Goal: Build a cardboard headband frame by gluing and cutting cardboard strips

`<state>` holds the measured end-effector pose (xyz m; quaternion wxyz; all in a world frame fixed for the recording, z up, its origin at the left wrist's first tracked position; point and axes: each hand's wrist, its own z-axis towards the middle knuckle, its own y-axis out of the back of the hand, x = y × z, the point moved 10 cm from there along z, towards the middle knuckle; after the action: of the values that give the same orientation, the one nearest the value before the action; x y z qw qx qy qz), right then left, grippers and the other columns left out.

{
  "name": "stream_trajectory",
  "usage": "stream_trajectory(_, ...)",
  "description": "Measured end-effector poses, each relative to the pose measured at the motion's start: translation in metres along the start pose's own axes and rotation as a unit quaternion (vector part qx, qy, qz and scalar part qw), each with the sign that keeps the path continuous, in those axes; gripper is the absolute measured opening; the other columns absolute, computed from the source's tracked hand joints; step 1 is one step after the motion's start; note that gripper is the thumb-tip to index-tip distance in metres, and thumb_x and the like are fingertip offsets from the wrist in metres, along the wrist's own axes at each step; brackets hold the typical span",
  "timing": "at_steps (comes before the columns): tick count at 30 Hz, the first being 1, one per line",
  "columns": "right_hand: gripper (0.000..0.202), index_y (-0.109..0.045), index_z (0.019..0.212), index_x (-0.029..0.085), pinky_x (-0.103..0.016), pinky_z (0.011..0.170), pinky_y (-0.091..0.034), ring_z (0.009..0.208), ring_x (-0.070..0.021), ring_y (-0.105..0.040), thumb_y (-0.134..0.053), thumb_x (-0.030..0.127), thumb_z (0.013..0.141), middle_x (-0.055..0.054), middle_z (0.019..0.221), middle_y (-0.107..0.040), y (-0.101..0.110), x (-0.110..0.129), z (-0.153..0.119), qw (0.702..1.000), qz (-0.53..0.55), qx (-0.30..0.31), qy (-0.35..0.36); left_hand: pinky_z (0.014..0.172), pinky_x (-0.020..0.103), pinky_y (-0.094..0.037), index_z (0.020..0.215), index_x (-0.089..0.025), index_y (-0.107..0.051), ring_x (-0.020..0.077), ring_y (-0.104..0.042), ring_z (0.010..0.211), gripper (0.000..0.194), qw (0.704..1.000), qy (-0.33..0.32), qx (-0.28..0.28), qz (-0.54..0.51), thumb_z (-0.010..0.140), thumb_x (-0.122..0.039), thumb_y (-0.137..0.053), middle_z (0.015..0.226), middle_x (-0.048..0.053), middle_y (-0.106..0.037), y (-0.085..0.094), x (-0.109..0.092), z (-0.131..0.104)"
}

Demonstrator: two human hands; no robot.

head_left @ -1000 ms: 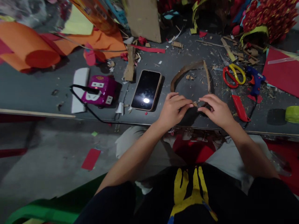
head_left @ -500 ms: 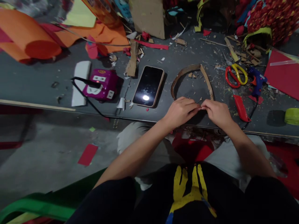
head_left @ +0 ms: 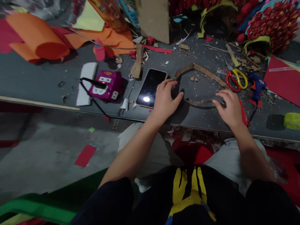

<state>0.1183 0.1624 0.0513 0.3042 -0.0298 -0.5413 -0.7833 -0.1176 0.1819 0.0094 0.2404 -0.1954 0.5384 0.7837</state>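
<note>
A thin brown cardboard strip (head_left: 206, 72), bent into a rough loop, stands on the dark table between my hands. My left hand (head_left: 164, 97) is at the loop's left side, thumb and fingers apart, partly covering the phone (head_left: 152, 82). At the right side of the loop, my right hand (head_left: 229, 106) has its fingers spread, with the thumb tip close to the strip's near edge; I cannot tell whether it touches. Neither hand grips anything. Small cardboard scraps (head_left: 194, 78) lie inside the loop.
Red-and-yellow scissors (head_left: 236, 79) and a blue glue gun (head_left: 257, 86) lie to the right, near green tape (head_left: 292, 121). Leftward are a purple power socket box (head_left: 106, 86) and rolled orange paper (head_left: 39, 37). A cardboard piece (head_left: 153, 20) and scraps fill the back.
My hands were pinched together at the loop's near side; they have let go and moved apart. The loop has widened and changed shape. The view has shifted slightly.
</note>
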Motion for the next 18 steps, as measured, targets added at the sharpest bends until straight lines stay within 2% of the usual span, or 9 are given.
stream_trajectory(2, 0.018, -0.067, 0.104, 0.021, -0.043, 0.095, -0.051, 0.107, -0.0265, -0.065, -0.059, 0.033, 0.092, -0.011, 0.111, -0.071, -0.001, -0.004, 0.001, 1.0, 0.024, 0.009, -0.013, 0.111, 0.049, -0.043, 0.122, -0.019, -0.058, 0.0292, -0.054, 0.129, 0.042, 1.0, 0.002, 0.018, -0.005, 0.081, -0.021, -0.062, 0.136, 0.014, -0.059, -0.007, 0.007, 0.001)
stream_trajectory(4, 0.019, -0.068, 0.1, 0.02, -0.038, 0.087, -0.053, 0.096, -0.0237, -0.068, -0.057, 0.034, 0.094, -0.009, 0.102, -0.073, -0.004, -0.005, 0.001, 0.998, 0.052, 0.029, -0.028, 0.112, 0.046, -0.044, 0.125, -0.018, -0.055, 0.0272, -0.055, 0.129, 0.048, 0.999, -0.004, 0.038, -0.018, 0.078, -0.012, -0.058, 0.135, 0.014, -0.06, -0.011, 0.007, 0.0)
stream_trajectory(7, 0.02, -0.069, 0.095, 0.021, -0.036, 0.082, -0.053, 0.088, -0.0219, -0.068, -0.055, 0.034, 0.094, -0.008, 0.094, -0.074, -0.007, 0.0, 0.0, 0.996, 0.064, 0.048, -0.035, 0.106, 0.042, -0.05, 0.127, -0.016, -0.054, 0.0259, -0.06, 0.121, 0.054, 0.997, 0.0, 0.067, -0.022, 0.073, -0.006, -0.052, 0.129, 0.013, -0.061, -0.012, 0.003, -0.002)
stream_trajectory(10, 0.018, -0.069, 0.094, 0.02, -0.039, 0.087, -0.051, 0.094, -0.0239, -0.067, -0.055, 0.032, 0.094, -0.009, 0.097, -0.074, -0.004, 0.003, 0.002, 0.998, 0.051, 0.03, -0.019, 0.097, 0.044, -0.055, 0.126, -0.016, -0.056, 0.0281, -0.064, 0.113, 0.055, 0.997, 0.009, 0.08, 0.001, 0.072, -0.007, -0.051, 0.126, 0.014, -0.061, -0.01, -0.001, -0.005)
stream_trajectory(14, 0.013, -0.068, 0.096, 0.022, -0.044, 0.094, -0.049, 0.101, -0.0255, -0.065, -0.056, 0.028, 0.093, -0.009, 0.104, -0.073, -0.002, -0.003, 0.01, 1.0, 0.013, 0.0, -0.01, 0.095, 0.046, -0.056, 0.129, -0.015, -0.056, 0.0304, -0.065, 0.11, 0.061, 0.995, 0.009, 0.097, 0.027, 0.068, -0.005, -0.05, 0.119, 0.015, -0.063, -0.006, 0.0, -0.01)
stream_trajectory(16, 0.014, -0.068, 0.1, 0.021, -0.045, 0.097, -0.048, 0.107, -0.027, -0.063, -0.057, 0.025, 0.092, -0.01, 0.11, -0.071, -0.004, -0.01, 0.015, 1.0, -0.011, -0.002, -0.015, 0.093, 0.044, -0.056, 0.128, -0.014, -0.057, 0.029, -0.065, 0.106, 0.061, 0.99, -0.002, 0.136, 0.03, 0.068, -0.005, -0.048, 0.114, 0.014, -0.065, -0.008, 0.001, -0.014)
stream_trajectory(18, 0.019, -0.067, 0.107, 0.019, -0.047, 0.098, -0.047, 0.113, -0.0291, -0.061, -0.058, 0.022, 0.091, -0.011, 0.117, -0.07, -0.008, -0.019, 0.019, 0.999, -0.036, 0.009, -0.028, 0.087, 0.041, -0.057, 0.119, -0.015, -0.063, 0.026, -0.067, 0.097, 0.05, 0.982, -0.016, 0.183, 0.035, 0.072, -0.01, -0.047, 0.107, 0.011, -0.067, -0.012, 0.0, -0.019)
